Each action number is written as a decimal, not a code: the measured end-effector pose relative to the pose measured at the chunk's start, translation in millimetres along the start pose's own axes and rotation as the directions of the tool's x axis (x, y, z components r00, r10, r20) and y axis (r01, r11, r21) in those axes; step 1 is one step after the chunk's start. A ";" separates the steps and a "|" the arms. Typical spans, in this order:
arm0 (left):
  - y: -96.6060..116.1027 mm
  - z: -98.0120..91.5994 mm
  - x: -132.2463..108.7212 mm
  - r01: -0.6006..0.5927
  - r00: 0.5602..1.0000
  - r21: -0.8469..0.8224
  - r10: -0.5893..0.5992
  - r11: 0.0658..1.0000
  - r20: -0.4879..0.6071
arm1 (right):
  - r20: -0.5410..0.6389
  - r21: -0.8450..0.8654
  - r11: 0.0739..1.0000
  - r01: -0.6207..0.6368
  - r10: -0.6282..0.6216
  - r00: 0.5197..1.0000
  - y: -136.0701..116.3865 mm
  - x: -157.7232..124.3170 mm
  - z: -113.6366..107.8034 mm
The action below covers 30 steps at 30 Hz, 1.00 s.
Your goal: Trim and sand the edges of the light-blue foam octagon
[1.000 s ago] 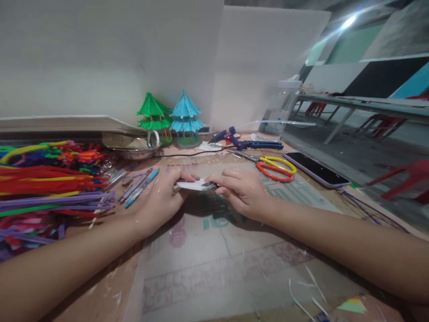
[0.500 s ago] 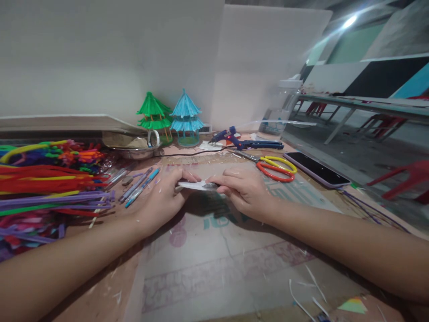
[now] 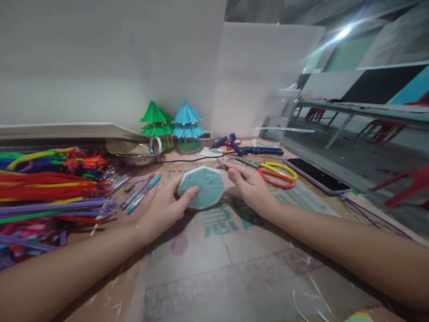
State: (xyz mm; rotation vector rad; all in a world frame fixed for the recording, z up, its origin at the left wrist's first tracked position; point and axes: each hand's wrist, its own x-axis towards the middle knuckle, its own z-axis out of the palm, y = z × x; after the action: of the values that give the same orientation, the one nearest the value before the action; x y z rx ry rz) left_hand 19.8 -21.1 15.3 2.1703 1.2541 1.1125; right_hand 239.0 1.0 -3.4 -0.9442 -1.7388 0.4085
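Note:
My left hand (image 3: 163,205) grips a flat, many-sided pale teal foam piece (image 3: 201,187), tilted up so that its face shows, thumb pressed on its lower left edge. My right hand (image 3: 248,185) is closed beside the piece's right edge and holds a small knife-like tool (image 3: 222,165) whose tip pokes out above the fingers. Both hands rest over a printed cardboard sheet (image 3: 231,250) on the table.
A pile of coloured pipe cleaners (image 3: 50,188) lies at the left, with pens (image 3: 142,192) beside it. Green (image 3: 154,123) and blue (image 3: 187,124) model pavilions stand at the back. A blue glue gun (image 3: 246,145), yellow-orange scissors (image 3: 276,172) and a phone (image 3: 317,175) lie at the right.
The foam piece was held flat and edge-on between both hands; now the left hand has tipped it up face-on, and the right hand has drawn back to its right edge.

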 end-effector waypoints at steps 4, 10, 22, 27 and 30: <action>-1.8 0.0 0.8 0.014 1.000 -0.016 -0.014 1.000 0.020 | -0.002 -0.060 0.997 0.054 -0.054 0.999 -0.3 0.6 -0.7; -3.6 0.6 1.8 -0.024 0.999 0.000 0.024 1.000 0.041 | 0.077 -0.210 0.938 0.275 -0.265 0.961 -6.9 -1.9 -4.2; -0.9 -2.0 -3.0 -0.095 0.991 0.147 0.079 0.985 0.111 | 0.190 -0.341 0.822 0.457 -0.416 0.889 -20.6 -1.9 -11.5; 1.3 -2.2 -3.8 -0.096 0.990 0.146 0.078 0.985 0.120 | 0.199 -0.379 0.800 0.465 -0.420 0.885 -22.1 -1.8 -12.6; 2.7 -2.5 -3.8 -0.103 0.988 0.136 0.085 0.985 0.131 | 0.205 -0.375 0.806 0.458 -0.410 0.889 -22.8 -1.7 -12.9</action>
State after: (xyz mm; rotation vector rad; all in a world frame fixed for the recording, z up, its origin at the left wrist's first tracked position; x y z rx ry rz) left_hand 18.2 -25.9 17.0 2.3871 1.2200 0.9310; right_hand 241.9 -16.8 15.7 -0.7807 -2.1283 -0.2271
